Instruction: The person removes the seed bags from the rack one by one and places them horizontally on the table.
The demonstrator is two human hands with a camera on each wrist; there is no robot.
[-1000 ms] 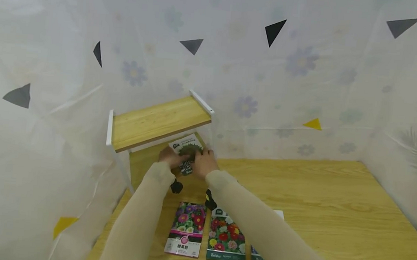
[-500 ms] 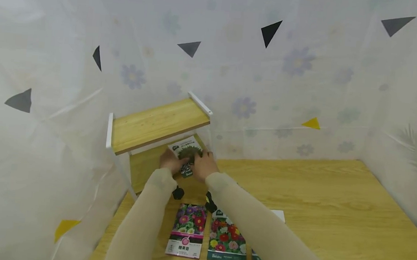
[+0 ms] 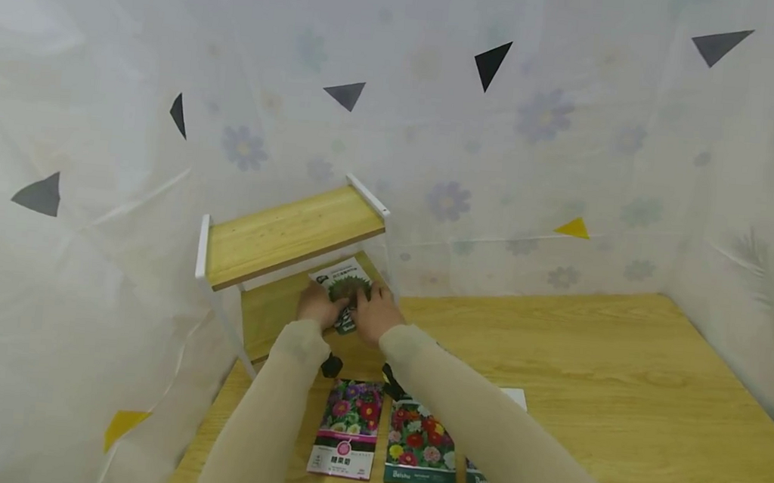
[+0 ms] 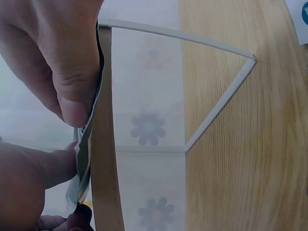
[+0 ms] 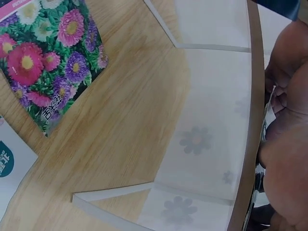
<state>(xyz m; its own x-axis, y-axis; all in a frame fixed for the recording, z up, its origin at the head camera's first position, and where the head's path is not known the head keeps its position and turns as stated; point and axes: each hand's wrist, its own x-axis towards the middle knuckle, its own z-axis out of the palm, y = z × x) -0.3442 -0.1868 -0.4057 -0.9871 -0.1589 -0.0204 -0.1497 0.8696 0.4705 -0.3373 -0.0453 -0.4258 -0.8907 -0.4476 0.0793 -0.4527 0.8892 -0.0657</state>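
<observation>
A seed packet (image 3: pixel 342 270) with a spiky green picture on white leans at the lower board (image 3: pixel 261 315) of a small two-tier shelf. My left hand (image 3: pixel 316 308) pinches its left side, and my right hand (image 3: pixel 377 316) pinches its right side. The thumbs lie near each other across its front. Seen edge-on in the left wrist view, the packet (image 4: pixel 85 154) sits between fingers and thumbs, close to the brown board edge (image 4: pixel 103 144). Fingers hide much of its lower half.
The shelf's upper board (image 3: pixel 295 234) overhangs the hands, with white side frames (image 3: pixel 203 246). Nearer me lie a pink-and-white flower packet (image 3: pixel 345 429), a green-bottomed flower packet (image 3: pixel 420 445) and a third packet (image 3: pixel 480 480) partly under my right sleeve. Wooden tabletop (image 3: pixel 622 381) extends right.
The head view has shifted slightly, so the scene sits a little lower and to the left. Both hands keep holding the packet, with small finger shifts; the packets on the table stay put.
</observation>
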